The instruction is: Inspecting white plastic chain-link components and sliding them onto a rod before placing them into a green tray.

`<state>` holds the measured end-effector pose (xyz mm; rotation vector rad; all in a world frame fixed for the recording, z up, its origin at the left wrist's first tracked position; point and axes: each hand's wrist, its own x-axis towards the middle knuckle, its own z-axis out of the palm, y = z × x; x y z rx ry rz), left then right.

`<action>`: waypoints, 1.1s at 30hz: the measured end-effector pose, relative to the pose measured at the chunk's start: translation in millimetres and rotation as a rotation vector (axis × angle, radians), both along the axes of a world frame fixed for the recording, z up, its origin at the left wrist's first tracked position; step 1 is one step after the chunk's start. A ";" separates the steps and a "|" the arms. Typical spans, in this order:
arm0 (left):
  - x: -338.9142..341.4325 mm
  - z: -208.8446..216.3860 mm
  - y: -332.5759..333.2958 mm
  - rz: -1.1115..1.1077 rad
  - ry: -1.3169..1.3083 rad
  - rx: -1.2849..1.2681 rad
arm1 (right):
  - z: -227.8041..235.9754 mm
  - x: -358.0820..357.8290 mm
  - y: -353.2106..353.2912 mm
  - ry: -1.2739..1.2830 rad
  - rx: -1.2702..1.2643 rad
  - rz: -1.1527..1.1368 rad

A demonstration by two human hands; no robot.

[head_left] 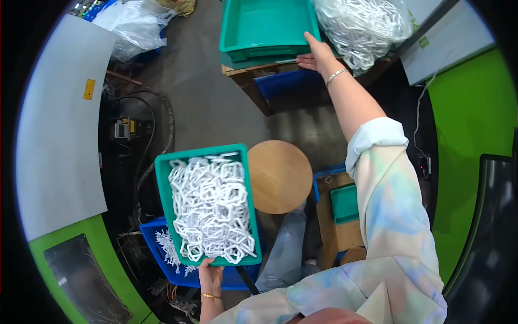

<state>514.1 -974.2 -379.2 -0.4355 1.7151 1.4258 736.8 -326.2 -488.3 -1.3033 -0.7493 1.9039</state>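
My left hand (210,278) grips the near edge of a green tray (252,216) at the lower left. White plastic ring-shaped pieces (210,200) are heaped in this tray, which hangs above a blue bin. At the top, my right arm stretches far forward. There my right hand (319,58) is at the near right corner of a second green tray (267,24), thumb against its side and fingers low by its bottom edge. The inside that shows of this second tray holds nothing. A thin whitish piece (286,61) lies by my right fingertips.
A round wooden stool (280,175) stands in the middle. A clear bag (367,29) of white pieces sits right of the far tray, on a wooden table (245,81). The blue bin (205,278) holds white scraps. Machines with green panels (477,119) flank both sides; cables (167,119) run left.
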 end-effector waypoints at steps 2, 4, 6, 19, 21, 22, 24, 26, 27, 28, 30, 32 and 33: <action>0.0 6.6 3.7 0.036 0.019 -0.009 | -2.8 23.6 15.0 -0.004 0.052 -0.008; 0.5 2.9 1.6 0.084 0.058 0.000 | -6.1 42.7 16.7 0.032 0.039 -0.024; 14.0 -2.6 10.3 0.146 0.095 0.040 | -12.0 76.3 5.4 0.099 0.044 0.035; -4.3 -21.9 46.5 -0.207 0.075 0.362 | -1.4 391.2 -633.4 0.077 -0.450 0.077; 6.7 -11.5 58.5 -0.294 0.024 0.433 | 39.8 400.1 -772.9 0.031 -0.590 -0.005; 8.4 -7.2 63.9 -0.305 0.002 0.443 | 61.0 405.7 -829.8 0.004 -0.695 -0.053; 1.0 0.8 91.2 -0.332 -0.128 0.490 | 86.1 403.6 -935.3 0.014 -0.784 -0.193; 19.8 5.8 103.4 -0.398 -0.139 0.503 | 95.6 405.4 -1082.9 0.032 -0.850 -0.380; 18.8 5.3 101.5 -0.412 -0.175 0.485 | 114.7 400.3 -1137.3 0.037 -0.924 -0.391; 5.8 -0.1 101.6 -0.438 -0.157 0.417 | 122.7 395.6 -1194.9 0.047 -0.994 -0.489; -10.3 48.9 144.4 -0.537 -0.175 0.390 | 102.6 347.4 -1252.0 0.116 -1.047 -0.609; -1.3 33.3 120.5 -0.581 -0.172 0.447 | 93.2 341.1 -1336.8 0.117 -1.083 -0.663; 15.5 -1.7 65.7 -0.580 -0.124 0.523 | 96.1 358.1 -1397.9 0.073 -1.135 -0.690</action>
